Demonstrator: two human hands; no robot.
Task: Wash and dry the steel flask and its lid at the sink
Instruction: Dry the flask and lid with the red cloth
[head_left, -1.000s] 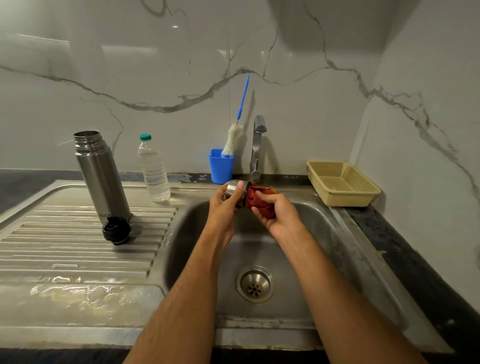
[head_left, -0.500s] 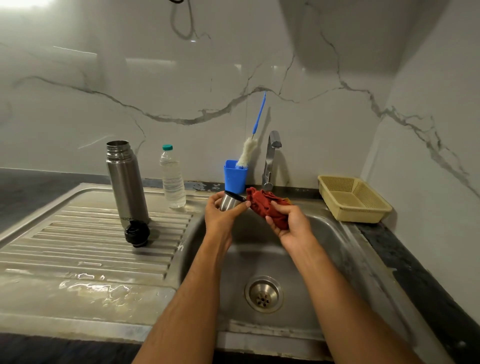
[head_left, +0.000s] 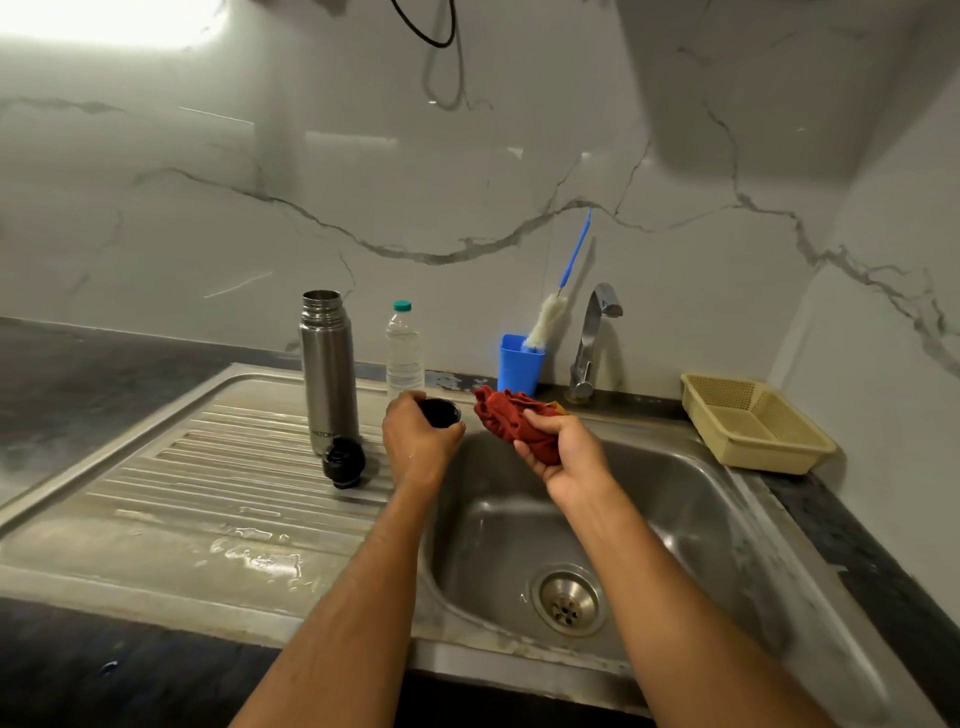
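The flask (head_left: 329, 371) stands on the drainboard (head_left: 156, 483) left of the sink (head_left: 675, 499), stopper (head_left: 343, 462) before it.

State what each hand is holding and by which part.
The left hand grips the flask's cup lid around its side wall, open end facing the camera. The right hand clutches the bunched red cloth at its lower end.

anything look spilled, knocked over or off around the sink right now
Only water pooled on the near drainboard, normal for washing. The flask stands upright with its black stopper beside it; the left hand holds the cup lid, the right hand the red cloth.
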